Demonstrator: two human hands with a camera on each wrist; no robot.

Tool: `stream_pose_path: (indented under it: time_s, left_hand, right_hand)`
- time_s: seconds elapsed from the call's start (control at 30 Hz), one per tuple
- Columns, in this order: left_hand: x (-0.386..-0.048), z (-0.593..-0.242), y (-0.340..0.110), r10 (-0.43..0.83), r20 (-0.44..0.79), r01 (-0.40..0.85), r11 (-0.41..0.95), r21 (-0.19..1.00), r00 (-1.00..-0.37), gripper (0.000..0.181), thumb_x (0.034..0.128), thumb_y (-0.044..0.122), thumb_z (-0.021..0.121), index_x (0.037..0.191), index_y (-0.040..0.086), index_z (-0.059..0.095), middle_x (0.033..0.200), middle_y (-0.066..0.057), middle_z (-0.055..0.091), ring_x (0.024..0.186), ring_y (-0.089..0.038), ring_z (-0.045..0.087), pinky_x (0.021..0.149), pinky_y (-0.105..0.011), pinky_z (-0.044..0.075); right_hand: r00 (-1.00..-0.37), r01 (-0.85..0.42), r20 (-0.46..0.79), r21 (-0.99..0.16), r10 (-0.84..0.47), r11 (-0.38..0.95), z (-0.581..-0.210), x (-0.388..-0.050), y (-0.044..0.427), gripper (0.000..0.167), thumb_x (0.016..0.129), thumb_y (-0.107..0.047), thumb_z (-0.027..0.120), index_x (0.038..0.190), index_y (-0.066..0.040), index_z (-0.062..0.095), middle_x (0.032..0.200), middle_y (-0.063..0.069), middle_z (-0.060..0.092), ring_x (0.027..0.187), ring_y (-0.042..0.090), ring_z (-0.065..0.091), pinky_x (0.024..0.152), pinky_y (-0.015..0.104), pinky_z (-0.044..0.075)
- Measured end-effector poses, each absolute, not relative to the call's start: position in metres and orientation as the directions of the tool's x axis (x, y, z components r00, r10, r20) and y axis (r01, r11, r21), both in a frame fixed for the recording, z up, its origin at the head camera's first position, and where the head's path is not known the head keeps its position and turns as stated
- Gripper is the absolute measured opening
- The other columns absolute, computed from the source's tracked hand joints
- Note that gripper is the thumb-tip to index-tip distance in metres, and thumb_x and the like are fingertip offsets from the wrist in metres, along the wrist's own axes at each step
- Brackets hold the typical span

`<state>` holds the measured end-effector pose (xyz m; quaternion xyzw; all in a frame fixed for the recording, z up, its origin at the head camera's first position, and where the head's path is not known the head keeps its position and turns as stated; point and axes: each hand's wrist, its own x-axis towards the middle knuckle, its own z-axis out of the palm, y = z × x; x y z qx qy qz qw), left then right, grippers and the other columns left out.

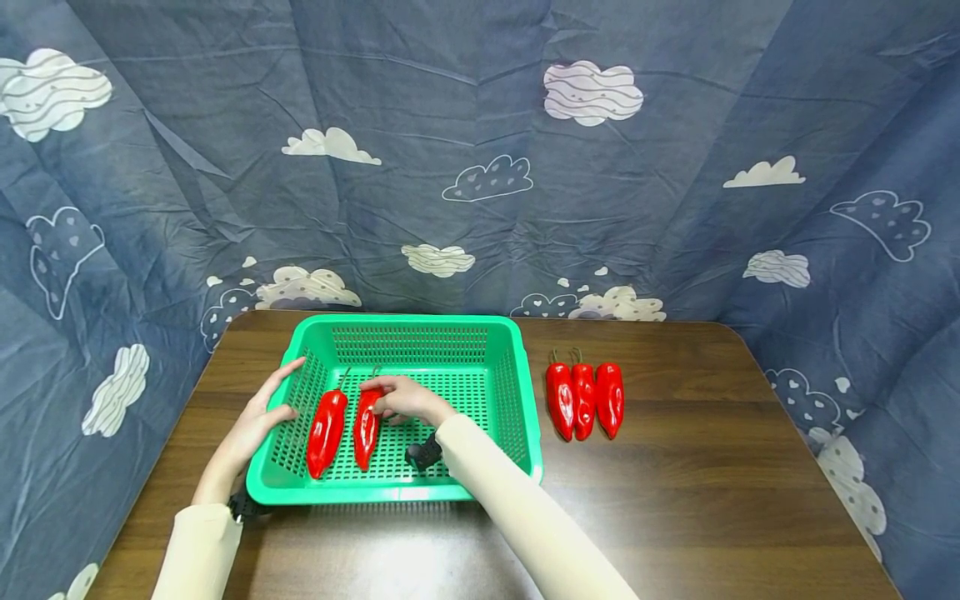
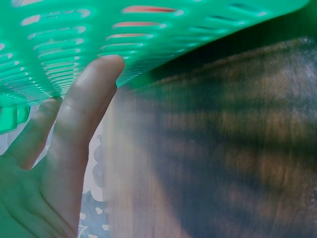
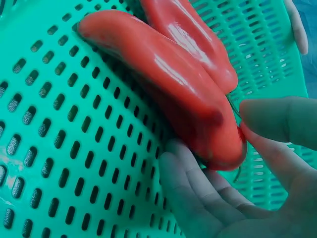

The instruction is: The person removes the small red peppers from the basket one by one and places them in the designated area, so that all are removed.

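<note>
A green basket holds two red peppers lying side by side. My right hand reaches into it, thumb and fingers curled round the stem end of the right-hand pepper. In the right wrist view, that hand has its fingers at the underside of this pepper and the thumb by its end. Left of it lies the other pepper, untouched. At the basket's left side, my left hand rests with fingers extended; the left wrist view has the hand against the slotted wall.
Three more red peppers lie in a row on the brown wooden table, right of the basket. Behind the table hangs a blue curtain with cloud prints.
</note>
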<state>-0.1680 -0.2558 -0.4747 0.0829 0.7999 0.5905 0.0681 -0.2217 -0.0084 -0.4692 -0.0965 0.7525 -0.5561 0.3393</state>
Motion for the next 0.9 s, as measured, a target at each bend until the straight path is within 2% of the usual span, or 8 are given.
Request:
stream_pose_path:
  time_s: [0.17, 0.47, 0.67, 0.9]
  left_hand:
    - [-0.1682, -0.4762, -0.2562, 0.214, -0.004, 0.059, 0.288, 0.956, -0.977, 0.078, 0.0806, -0.005, 0.05, 0.152, 0.012, 0.024, 0.157, -0.013, 0.013, 0.138, -0.037, 0.01, 0.101, -0.064, 0.014]
    - [-0.168, -0.476, -0.256, 0.217, -0.003, 0.06, 0.286, 0.956, -0.976, 0.078, 0.0811, -0.005, 0.05, 0.152, 0.013, 0.024, 0.157, -0.013, 0.013, 0.138, -0.037, 0.011, 0.101, -0.064, 0.015]
    - [-0.1687, -0.4759, -0.2553, 0.223, 0.028, 0.093, 0.288, 0.953, -0.974, 0.077, 0.0803, -0.005, 0.051, 0.151, 0.01, 0.026, 0.157, -0.014, 0.015, 0.139, -0.037, 0.008, 0.101, -0.066, 0.012]
    - [-0.1684, -0.4761, -0.2555, 0.221, 0.015, 0.08, 0.288, 0.954, -0.975, 0.078, 0.0803, -0.004, 0.051, 0.152, 0.011, 0.025, 0.157, -0.014, 0.014, 0.138, -0.037, 0.01, 0.102, -0.065, 0.013]
  right_hand:
    - [-0.755, 0.211, -0.396, -0.901, -0.523, 0.379, -0.4698, -0.2223, -0.0091, 0.05, 0.086, 0.006, 0.054, 0.135, -0.008, 0.055, 0.106, 0.007, 0.06, 0.093, 0.034, 0.061, 0.083, 0.047, 0.05]
    - [-0.762, 0.176, -0.388, -0.894, -0.518, 0.412, -0.4707, -0.2211, -0.0132, 0.046, 0.085, 0.004, 0.06, 0.129, -0.008, 0.061, 0.109, 0.009, 0.063, 0.082, 0.016, 0.062, 0.077, 0.041, 0.051]
    - [-0.807, 0.148, -0.359, -0.892, -0.469, 0.428, -0.4712, -0.2219, -0.0138, 0.042, 0.081, 0.006, 0.06, 0.12, -0.008, 0.067, 0.117, 0.005, 0.061, 0.073, 0.01, 0.054, 0.072, 0.034, 0.052]
    - [-0.826, 0.182, -0.348, -0.91, -0.444, 0.373, -0.4675, -0.2201, -0.0127, 0.036, 0.08, 0.006, 0.059, 0.113, -0.004, 0.069, 0.093, 0.005, 0.063, 0.073, 0.014, 0.055, 0.08, 0.043, 0.051]
